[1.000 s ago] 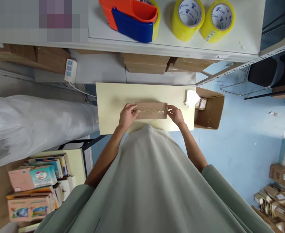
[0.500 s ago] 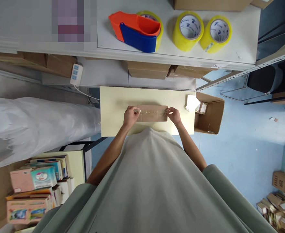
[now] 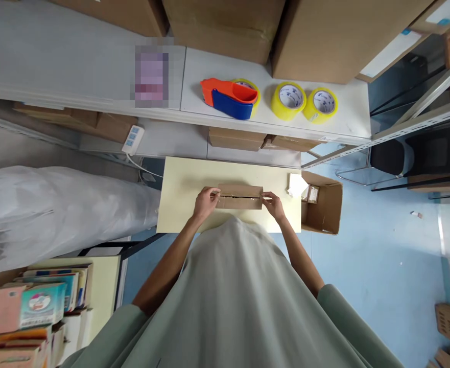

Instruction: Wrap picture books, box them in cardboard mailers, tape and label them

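A small, long cardboard box (image 3: 240, 203) lies on the cream tabletop (image 3: 179, 209) in front of me, with a dark slit running lengthwise between its top flaps. My left hand (image 3: 205, 202) pinches the box's left end, thumb and fingers pressed together near the seam. At the opposite end, my right hand (image 3: 274, 206) has its fingertips closed on the edge beside the slit. A few shiny spots, like clear tape, show along the seam, but how much tape is there I cannot make out.
White paper pieces (image 3: 297, 184) lie at the table's right edge, beside an open carton (image 3: 330, 207). The shelf beyond bears an orange-and-blue tape dispenser (image 3: 232, 102) and yellow tape rolls (image 3: 286, 102). A large plastic-wrapped bundle (image 3: 67, 214) and stacked books (image 3: 41, 306) are at left.
Both hands have come down to the box ends from the shiny tape stretched over its top. A dark gap now shows between the flaps. The view has tilted up, revealing more shelf.
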### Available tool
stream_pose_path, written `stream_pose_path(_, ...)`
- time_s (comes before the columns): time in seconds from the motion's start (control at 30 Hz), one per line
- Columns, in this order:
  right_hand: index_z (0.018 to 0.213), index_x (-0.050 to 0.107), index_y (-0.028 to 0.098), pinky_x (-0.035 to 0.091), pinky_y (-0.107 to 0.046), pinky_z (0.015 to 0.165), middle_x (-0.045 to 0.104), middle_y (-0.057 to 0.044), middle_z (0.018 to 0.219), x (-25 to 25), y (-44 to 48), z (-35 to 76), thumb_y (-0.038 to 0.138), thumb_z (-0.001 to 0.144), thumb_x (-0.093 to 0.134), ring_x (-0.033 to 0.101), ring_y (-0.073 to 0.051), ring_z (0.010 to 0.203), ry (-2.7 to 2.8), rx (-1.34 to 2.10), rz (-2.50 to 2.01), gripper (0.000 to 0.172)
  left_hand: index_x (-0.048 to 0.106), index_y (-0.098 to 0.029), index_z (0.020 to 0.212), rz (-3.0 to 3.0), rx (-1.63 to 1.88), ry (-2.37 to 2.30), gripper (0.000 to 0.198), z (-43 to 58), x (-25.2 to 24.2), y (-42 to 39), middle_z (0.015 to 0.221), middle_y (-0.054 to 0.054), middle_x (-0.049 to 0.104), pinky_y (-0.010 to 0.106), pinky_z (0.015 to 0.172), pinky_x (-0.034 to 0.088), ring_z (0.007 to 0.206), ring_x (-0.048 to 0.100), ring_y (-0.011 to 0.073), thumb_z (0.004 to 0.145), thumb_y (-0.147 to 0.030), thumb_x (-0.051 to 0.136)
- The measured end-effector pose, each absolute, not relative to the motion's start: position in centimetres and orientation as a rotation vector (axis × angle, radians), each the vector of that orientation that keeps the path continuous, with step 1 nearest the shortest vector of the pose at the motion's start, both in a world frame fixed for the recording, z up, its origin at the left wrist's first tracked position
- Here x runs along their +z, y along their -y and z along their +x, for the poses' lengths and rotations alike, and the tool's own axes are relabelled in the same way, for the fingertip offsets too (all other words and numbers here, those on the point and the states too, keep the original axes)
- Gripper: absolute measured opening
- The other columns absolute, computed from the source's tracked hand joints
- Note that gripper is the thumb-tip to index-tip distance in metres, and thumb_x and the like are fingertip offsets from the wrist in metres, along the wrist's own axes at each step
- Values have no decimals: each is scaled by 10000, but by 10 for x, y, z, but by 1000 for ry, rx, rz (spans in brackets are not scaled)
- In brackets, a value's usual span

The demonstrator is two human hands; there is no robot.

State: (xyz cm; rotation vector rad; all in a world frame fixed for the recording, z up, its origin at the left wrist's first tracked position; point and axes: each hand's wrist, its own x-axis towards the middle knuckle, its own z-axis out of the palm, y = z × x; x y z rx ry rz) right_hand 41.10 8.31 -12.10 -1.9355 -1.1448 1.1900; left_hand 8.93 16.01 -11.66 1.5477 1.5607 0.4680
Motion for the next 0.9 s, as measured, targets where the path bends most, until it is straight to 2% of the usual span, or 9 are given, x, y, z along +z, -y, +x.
stream_pose_path(0.13, 1129, 764, 224, 718, -500, 925, 775, -194, 1337, -98, -88, 412, 651, 905, 743, 853, -324, 1055, 1185, 1101, -1948, 483, 790, -244, 1131, 1594, 595, -1542, 244, 88, -95, -168, 1305, 106, 827, 398, 1053, 679, 1110, 824, 246, 1006, -187, 589)
stream_pose_path(0.23, 1180, 780, 213, 707, -520, 979, 768, -205, 1333, -64, -111, 409, 717, 963, 688, 826, -349, 1161, 1339, 955, -1887, 557, 785, -252, 1158, 1587, 720, -1483, 270, 92, -68, -184, 1239, 67, 876, 388, 1078, 666, 1095, 837, 236, 1010, -179, 572)
stream_pose_path(0.47, 1254, 775, 240, 641, -503, 1118, 797, -146, 1301, 59, -212, 373, 526, 1138, 596, 768, -323, 1249, 1839, 454, -1591, 357, 819, -227, 1138, 1575, 1162, -1304, 191, 113, 11, -234, 1080, 64, 896, 356, 940, 680, 925, 844, 216, 996, -321, 731)
stream_pose_path(0.57, 1357, 737, 228, 612, -512, 1154, 765, -156, 1382, 94, -261, 347, 457, 1170, 553, 735, -329, 1312, 1987, 256, -1498, 348, 822, -220, 1139, 1557, 1292, -1228, 196, 118, 42, -248, 1060, 60, 892, 336, 923, 671, 937, 842, 201, 1002, -343, 753)
stream_pose_path(0.63, 1419, 705, 226, 566, -556, 1203, 743, -164, 1439, 106, -291, 330, 434, 1181, 542, 690, -354, 1384, 2089, 133, -1528, 356, 820, -217, 1144, 1560, 1353, -1189, 189, 117, 59, -252, 1049, 56, 889, 323, 920, 665, 941, 840, 191, 1015, -330, 742)
stream_pose_path(0.77, 1488, 635, 130, 496, -595, 1248, 700, -246, 1519, 106, -337, 302, 397, 1159, 597, 633, -401, 1461, 2170, -5, -1844, 426, 810, -217, 1159, 1548, 1406, -1139, 183, 107, 81, -247, 1030, 47, 882, 313, 933, 658, 965, 851, 187, 1056, -329, 709)
stream_pose_path(0.9, 1534, 568, 48, 459, -606, 1257, 716, -315, 1480, 92, -362, 287, 434, 1148, 625, 660, -428, 1439, 2155, -20, -2136, 549, 806, -220, 1162, 1498, 1422, -1121, 240, 93, 88, -233, 977, 44, 867, 311, 906, 660, 933, 860, 196, 1101, -422, 694)
